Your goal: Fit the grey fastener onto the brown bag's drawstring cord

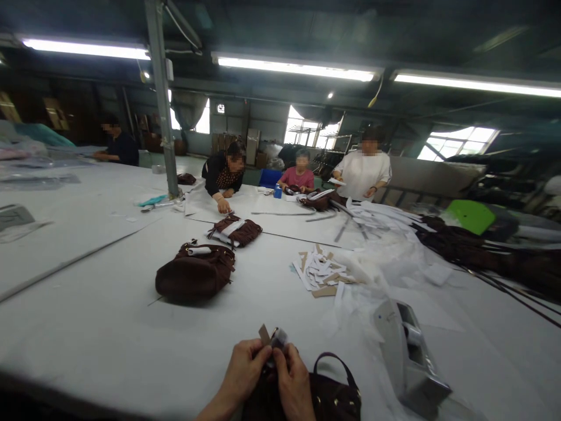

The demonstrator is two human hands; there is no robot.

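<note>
My left hand (246,365) and my right hand (294,380) meet at the near edge of the table, fingers pinched together. Between them a small tan card strip (263,334) sticks up by my left fingertips. Beside it, at my right fingertips, is a bit of whitish translucent wrap (279,337) with something shiny in it. Below both hands lies a dark brown handbag (337,400) with a loop handle and gold-coloured eyelets; my hands and wrists cover part of it. Exactly what the fingertips press on is partly hidden.
A grey tape dispenser (409,356) stands right of my hands. Ahead lie a pile of white and tan strips (322,269) and two brown handbags (195,275), (236,231). Co-workers are across the white table (109,327); a metal post (163,105) rises at its far left.
</note>
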